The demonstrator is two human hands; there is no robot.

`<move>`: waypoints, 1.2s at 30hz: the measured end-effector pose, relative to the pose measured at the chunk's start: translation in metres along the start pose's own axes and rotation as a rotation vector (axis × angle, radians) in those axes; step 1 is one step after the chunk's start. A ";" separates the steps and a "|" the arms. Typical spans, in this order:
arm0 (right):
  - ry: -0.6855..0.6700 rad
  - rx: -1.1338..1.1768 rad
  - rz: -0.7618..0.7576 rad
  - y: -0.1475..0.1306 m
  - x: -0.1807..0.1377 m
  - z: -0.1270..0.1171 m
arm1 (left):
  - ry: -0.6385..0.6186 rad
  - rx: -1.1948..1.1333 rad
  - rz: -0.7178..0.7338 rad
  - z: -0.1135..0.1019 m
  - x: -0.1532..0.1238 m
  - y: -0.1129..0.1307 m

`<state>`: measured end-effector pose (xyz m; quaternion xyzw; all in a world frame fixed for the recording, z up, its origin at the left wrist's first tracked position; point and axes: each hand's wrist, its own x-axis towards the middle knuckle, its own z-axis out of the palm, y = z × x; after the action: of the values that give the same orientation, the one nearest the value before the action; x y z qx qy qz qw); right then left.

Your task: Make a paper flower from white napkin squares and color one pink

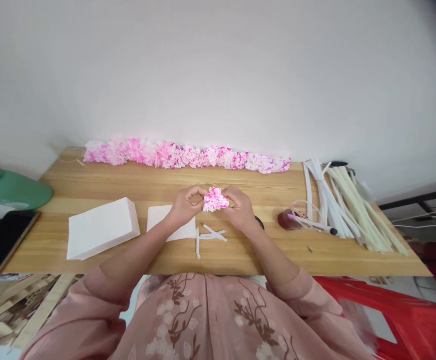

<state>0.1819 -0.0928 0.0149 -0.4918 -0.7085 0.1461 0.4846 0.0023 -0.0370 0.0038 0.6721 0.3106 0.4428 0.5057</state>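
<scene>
Between my two hands is a pink-and-white paper flower [215,200], held above the middle of the table. My left hand [187,205] pinches its left edge with thumb and finger. On the opposite edge, my right hand [239,206] pinches the ruffled paper too. Beneath my left hand lies a flat white paper sheet [161,220], partly covered by the hand and wrist. Several short white strips [210,235] rest on the wood just below the flower. A dark round object [260,223] is mostly hidden behind my right wrist.
Along the wall runs a row of pink-and-white paper flowers [187,156]. A white paper stack [103,227] sits left on the wooden table [233,260]. To the right are a jar of dark red liquid [288,220], a marker-like pen [315,226] and bundled strips [334,205]. A phone [3,245] lies far left.
</scene>
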 end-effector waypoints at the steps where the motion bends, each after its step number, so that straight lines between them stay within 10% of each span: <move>1: 0.005 0.009 0.014 0.000 0.000 0.000 | -0.003 -0.006 0.007 0.000 0.000 0.001; 15: 0.020 0.097 0.202 0.007 -0.001 -0.003 | -0.081 -0.149 -0.081 0.000 0.001 0.007; 36: -0.101 0.007 0.056 0.004 0.001 -0.009 | -0.090 -0.016 -0.038 -0.006 0.002 0.002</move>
<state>0.1913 -0.0923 0.0174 -0.5016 -0.7177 0.1868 0.4455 -0.0022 -0.0336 0.0072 0.6814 0.2966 0.4048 0.5327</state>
